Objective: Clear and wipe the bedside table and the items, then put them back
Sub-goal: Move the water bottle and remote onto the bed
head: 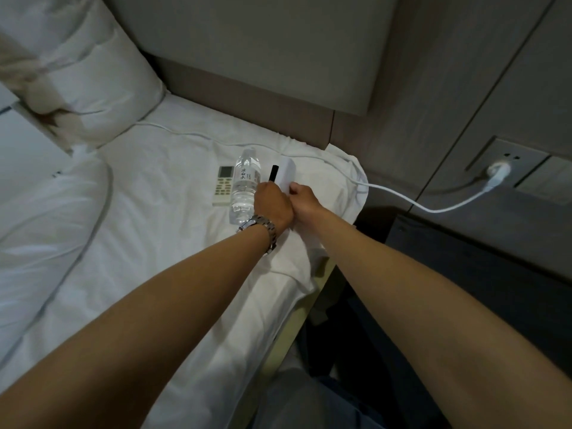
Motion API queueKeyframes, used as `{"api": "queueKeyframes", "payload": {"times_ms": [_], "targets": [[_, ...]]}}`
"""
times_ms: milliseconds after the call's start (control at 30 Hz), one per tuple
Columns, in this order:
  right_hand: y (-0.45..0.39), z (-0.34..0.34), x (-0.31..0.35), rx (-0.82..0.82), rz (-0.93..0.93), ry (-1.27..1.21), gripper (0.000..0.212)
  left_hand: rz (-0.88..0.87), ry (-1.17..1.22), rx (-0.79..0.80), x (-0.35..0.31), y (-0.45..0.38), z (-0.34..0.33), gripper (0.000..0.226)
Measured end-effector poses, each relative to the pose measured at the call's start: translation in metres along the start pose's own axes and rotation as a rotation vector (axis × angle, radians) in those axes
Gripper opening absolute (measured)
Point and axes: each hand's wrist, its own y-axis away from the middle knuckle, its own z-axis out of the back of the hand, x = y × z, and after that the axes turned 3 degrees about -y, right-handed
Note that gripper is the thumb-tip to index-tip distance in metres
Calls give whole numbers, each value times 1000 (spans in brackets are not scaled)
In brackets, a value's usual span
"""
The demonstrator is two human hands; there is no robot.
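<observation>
- Left hand point(272, 202) pinches slim black pen point(273, 173); right hand point(301, 198) closes on white folded cloth or paper point(288, 174) — which, cannot tell.
- Both sit on white bed sheet point(154, 196), beside clear plastic water bottle point(246, 184) and white remote control point(223, 185); dark counter point(464, 243) lies to the right.
- Risk: left wrist nudges bottle, rolling it onto the remote.
- Risk: white charger cable point(418, 205) snags an arm carrying items back.

White sheet point(154, 243), black pen point(273, 173), clear bottle point(246, 187)
</observation>
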Motion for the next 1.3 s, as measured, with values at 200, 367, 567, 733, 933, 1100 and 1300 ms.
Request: {"api": "queueKeyframes", "payload": {"times_ms": [200,367,567,733,933,1100,1300], "targets": [[4,0,1,-6,8,-11,8,-53,117,-42,2,1,3,28],[12,7,1,-39,-5,-40,3,-204,74,-87,-1,8,9,35],[33,44,3,-183,34,101,30,-357,-92,-228,-31,36,8,23],[67,86,-11,-270,50,79,40,-424,-31,-108,-60,80,-4,20],[119,143,-51,-290,71,224,17,-498,156,205,-68,144,-32,16],[175,189,-90,-243,14,405,22,-578,-27,486,-56,181,-66,19],[244,226,-149,-228,-197,599,47,-525,-298,626,-30,201,-90,49]]}}
